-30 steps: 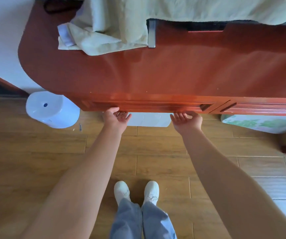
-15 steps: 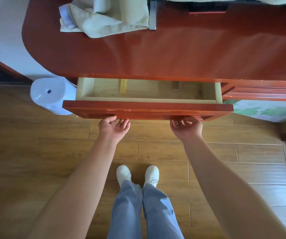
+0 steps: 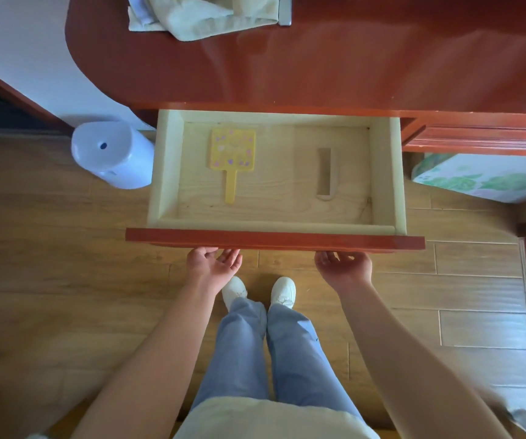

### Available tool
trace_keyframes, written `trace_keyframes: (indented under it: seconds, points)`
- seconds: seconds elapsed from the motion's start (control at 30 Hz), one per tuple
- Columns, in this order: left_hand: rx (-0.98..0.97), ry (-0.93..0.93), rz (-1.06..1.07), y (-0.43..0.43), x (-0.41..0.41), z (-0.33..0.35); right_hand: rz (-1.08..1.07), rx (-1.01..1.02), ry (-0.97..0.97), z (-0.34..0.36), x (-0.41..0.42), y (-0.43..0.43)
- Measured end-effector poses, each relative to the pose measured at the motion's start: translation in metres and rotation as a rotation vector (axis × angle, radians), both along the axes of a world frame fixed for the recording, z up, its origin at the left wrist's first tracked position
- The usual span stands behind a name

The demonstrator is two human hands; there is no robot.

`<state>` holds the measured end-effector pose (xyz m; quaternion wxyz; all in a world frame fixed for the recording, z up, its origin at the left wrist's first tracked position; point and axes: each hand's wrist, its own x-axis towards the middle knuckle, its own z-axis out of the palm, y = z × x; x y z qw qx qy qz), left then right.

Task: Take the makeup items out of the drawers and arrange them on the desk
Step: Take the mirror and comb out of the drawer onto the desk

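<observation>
A white bin [image 3: 112, 153] stands on the wood floor [image 3: 49, 264], floral box [image 3: 483, 179] well apart.

1. A home, in a private room: a glossy red wooden desk [image 3: 350, 64], with a yellow hand mirror [image 3: 232, 150] and a comb [image 3: 325, 172] in its open drawer [image 3: 274, 240].
2. Crumpled cloth [image 3: 204, 17] on the desk, plank floor [image 3: 49, 248] below it, and a white plastic container [image 3: 112, 153] beside it.
</observation>
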<state>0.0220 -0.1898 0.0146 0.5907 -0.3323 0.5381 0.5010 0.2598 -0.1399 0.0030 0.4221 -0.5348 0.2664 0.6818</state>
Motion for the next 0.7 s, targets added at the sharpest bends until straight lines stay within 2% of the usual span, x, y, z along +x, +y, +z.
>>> trace_keyframes:
  seconds: [0.13,0.23,0.27,0.33,0.43,0.53,0.6,0.63,0.7]
  points:
    - [-0.038,-0.006,0.003,-0.025,0.002,-0.004,-0.04,-0.008,0.021,-0.002,0.004,-0.029]
    - [-0.04,0.021,-0.045,-0.036,0.002,-0.003,0.069,0.021,-0.143,0.002,0.004,-0.04]
    - [-0.028,0.033,-0.078,-0.038,0.002,0.0,0.162,0.039,-0.224,0.007,0.003,-0.042]
    - [-0.007,0.082,-0.241,-0.041,0.002,0.011,0.358,0.07,-0.25,0.016,0.005,-0.047]
    - [-0.038,0.298,-0.773,-0.048,0.0,0.041,0.85,0.1,-0.327,0.046,0.012,-0.052]
    - [0.065,0.501,-1.275,-0.053,-0.012,0.08,1.34,0.232,-0.44,0.09,0.019,-0.051]
    - [0.229,0.573,-1.38,-0.048,-0.017,0.111,1.477,0.388,-0.517,0.12,0.021,-0.042]
    - [0.32,0.639,-1.353,-0.042,-0.019,0.124,1.494,0.456,-0.589,0.133,0.02,-0.033]
    - [0.419,0.885,-1.238,-0.019,-0.017,0.138,1.492,0.573,-0.766,0.148,0.015,-0.011]
